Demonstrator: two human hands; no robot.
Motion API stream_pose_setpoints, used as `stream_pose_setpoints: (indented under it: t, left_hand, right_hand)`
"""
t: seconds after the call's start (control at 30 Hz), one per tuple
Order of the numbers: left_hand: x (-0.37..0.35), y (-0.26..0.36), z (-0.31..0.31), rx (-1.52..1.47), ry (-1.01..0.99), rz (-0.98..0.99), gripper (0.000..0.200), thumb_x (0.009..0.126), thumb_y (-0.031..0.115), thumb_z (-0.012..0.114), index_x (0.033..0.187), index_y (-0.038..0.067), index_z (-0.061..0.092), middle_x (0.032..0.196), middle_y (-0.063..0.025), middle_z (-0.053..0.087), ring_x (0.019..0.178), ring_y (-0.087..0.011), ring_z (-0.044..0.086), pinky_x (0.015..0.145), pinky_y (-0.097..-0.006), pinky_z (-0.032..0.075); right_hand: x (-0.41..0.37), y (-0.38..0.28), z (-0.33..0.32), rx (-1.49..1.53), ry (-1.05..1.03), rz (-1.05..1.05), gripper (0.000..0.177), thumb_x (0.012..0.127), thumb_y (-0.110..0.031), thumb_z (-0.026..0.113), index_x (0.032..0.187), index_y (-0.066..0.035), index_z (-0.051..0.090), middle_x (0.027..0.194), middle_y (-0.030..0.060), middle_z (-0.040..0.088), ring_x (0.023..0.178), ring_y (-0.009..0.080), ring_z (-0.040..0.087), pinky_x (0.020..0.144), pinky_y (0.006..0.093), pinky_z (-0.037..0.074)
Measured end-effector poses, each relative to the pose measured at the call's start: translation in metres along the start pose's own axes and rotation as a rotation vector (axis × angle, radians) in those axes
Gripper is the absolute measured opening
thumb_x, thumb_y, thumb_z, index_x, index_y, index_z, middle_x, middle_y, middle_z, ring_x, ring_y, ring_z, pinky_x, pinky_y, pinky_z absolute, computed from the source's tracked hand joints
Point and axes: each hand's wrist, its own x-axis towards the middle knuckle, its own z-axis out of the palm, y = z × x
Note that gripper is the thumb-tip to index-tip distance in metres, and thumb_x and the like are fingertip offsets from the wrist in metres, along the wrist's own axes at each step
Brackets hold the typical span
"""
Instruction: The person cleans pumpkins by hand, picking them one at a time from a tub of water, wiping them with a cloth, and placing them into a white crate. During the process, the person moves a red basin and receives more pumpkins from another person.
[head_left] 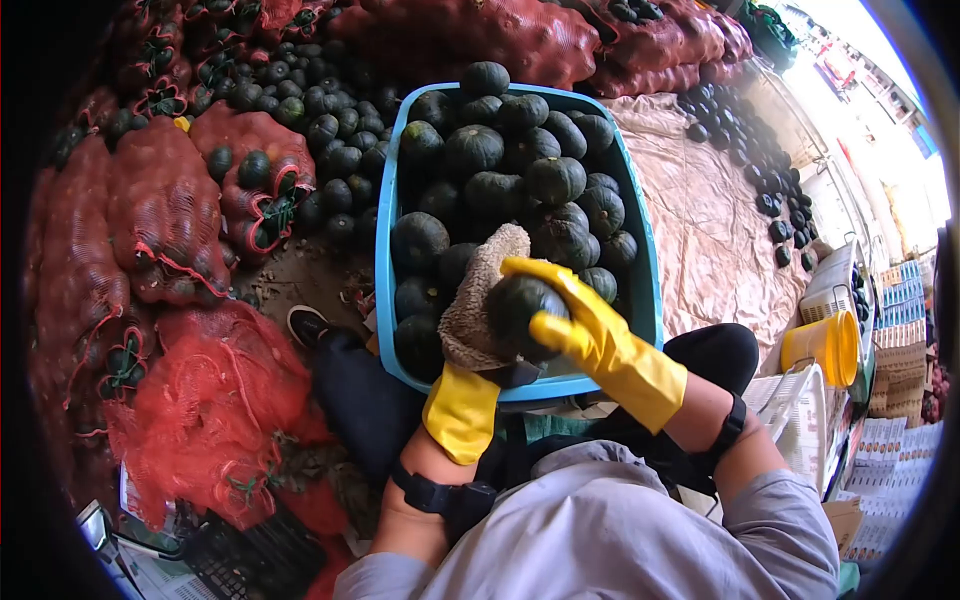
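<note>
My right hand [585, 325], in a yellow rubber glove, grips a round dark green squash [518, 312] from its right side, fingers over the top and thumb across the front. A beige terry cloth [480, 285] lies against the squash's left side. My left hand [461, 412], also in a yellow glove, is inside or behind that cloth; only the glove's cuff and wrist show, its fingers are hidden. Both hands are over the near part of a light blue tub [384, 270]. Several dark green squashes [475, 149] are heaped in the tub.
Full red mesh sacks [170, 205] stand at left and back, with loose squashes [340, 130] between them. An empty-looking red net [220, 400] lies near my leg. More squashes [770, 190] rest beyond a tan sheet [700, 230]. A yellow bucket [820, 350] and cartons [885, 470] are at right.
</note>
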Motion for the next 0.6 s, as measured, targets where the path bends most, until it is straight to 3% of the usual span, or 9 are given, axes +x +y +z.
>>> stream_pose_setpoints:
  t: [0.07,0.1,0.13,0.2,0.27,0.4,0.47,0.53,0.6]
  left_hand:
    - [-0.002,0.031,0.016,0.849,0.069,0.083,0.07,0.09,0.012,0.08,0.152,0.004,0.048,0.151,-0.0216,0.057,0.142,-0.0383,0.055,0.121,-0.045,0.045]
    - [-0.001,0.016,0.017,0.852,0.098,0.114,0.069,0.088,0.014,0.078,0.15,0.007,0.049,0.143,-0.0218,0.061,0.135,-0.043,0.058,0.116,-0.049,0.049]
    - [-0.001,0.008,0.01,0.954,0.091,0.218,0.067,0.088,0.022,0.08,0.147,0.006,0.053,0.138,-0.0206,0.064,0.129,-0.0437,0.062,0.112,-0.0507,0.051]
    - [0.003,0.004,-0.006,1.085,-0.113,0.185,0.062,0.089,0.033,0.08,0.141,0.006,0.059,0.137,-0.0216,0.064,0.127,-0.0438,0.064,0.113,-0.0512,0.051]
    - [0.012,-0.006,-0.02,1.098,-0.189,0.302,0.059,0.089,0.043,0.078,0.133,0.005,0.064,0.133,-0.0226,0.064,0.121,-0.0439,0.065,0.107,-0.0519,0.054]
    - [0.004,-0.058,-0.034,1.067,0.02,0.285,0.062,0.086,0.046,0.082,0.129,0.006,0.064,0.128,-0.021,0.065,0.117,-0.042,0.067,0.102,-0.05,0.055]
    - [-0.005,-0.005,0.004,1.079,0.136,0.15,0.067,0.083,0.046,0.085,0.131,0.006,0.062,0.131,-0.0201,0.066,0.121,-0.0407,0.067,0.106,-0.0478,0.055]
    - [-0.012,-0.004,0.024,0.536,0.277,0.155,0.073,0.082,0.04,0.089,0.137,0.005,0.058,0.13,-0.0211,0.067,0.121,-0.0421,0.067,0.104,-0.0477,0.055]
    - [-0.018,0.004,0.008,0.75,0.238,0.22,0.078,0.081,0.042,0.09,0.142,0.006,0.056,0.13,-0.0216,0.067,0.12,-0.0431,0.067,0.104,-0.048,0.055]
  right_hand:
    - [0.012,0.034,-0.02,-0.16,0.185,0.014,0.042,0.108,-0.026,0.067,0.143,-0.003,0.063,0.138,0.0234,0.067,0.131,0.0381,0.063,0.114,0.0439,0.047]
    - [0.016,0.025,0.001,-0.362,0.477,-0.075,0.032,0.11,-0.016,0.062,0.139,-0.001,0.065,0.134,0.0244,0.068,0.124,0.0392,0.066,0.107,0.0424,0.052]
    - [0.007,0.002,0.019,-0.179,0.383,0.039,0.035,0.107,-0.015,0.067,0.139,-0.002,0.066,0.136,0.0229,0.068,0.126,0.0386,0.065,0.111,0.043,0.05]
    - [-0.004,-0.018,0.03,-0.53,0.37,-0.176,0.04,0.104,-0.017,0.071,0.142,-0.003,0.065,0.134,0.0204,0.07,0.129,0.0373,0.064,0.113,0.042,0.048]
    - [-0.006,-0.021,0.022,-0.161,0.293,-0.04,0.046,0.104,-0.018,0.071,0.147,-0.005,0.063,0.138,0.0156,0.07,0.132,0.0308,0.063,0.116,0.0415,0.046]
    - [0.006,-0.009,0.017,0.933,0.357,0.297,0.051,0.107,-0.023,0.069,0.154,-0.008,0.056,0.144,0.013,0.068,0.129,0.0204,0.065,0.115,0.0348,0.048]
    - [0.005,0.014,0.034,0.974,0.592,0.217,0.051,0.108,-0.023,0.068,0.154,-0.008,0.056,0.145,0.0134,0.067,0.132,0.0227,0.063,0.117,0.0368,0.047]
    - [0.007,0.02,0.028,0.217,0.492,0.022,0.053,0.107,-0.023,0.07,0.155,-0.006,0.055,0.148,0.0152,0.064,0.136,0.0264,0.061,0.119,0.0398,0.046]
    - [-0.002,-0.024,-0.007,-0.238,0.131,0.142,0.062,0.101,-0.02,0.074,0.156,-0.005,0.052,0.146,0.0223,0.063,0.138,0.0342,0.06,0.118,0.0417,0.045]
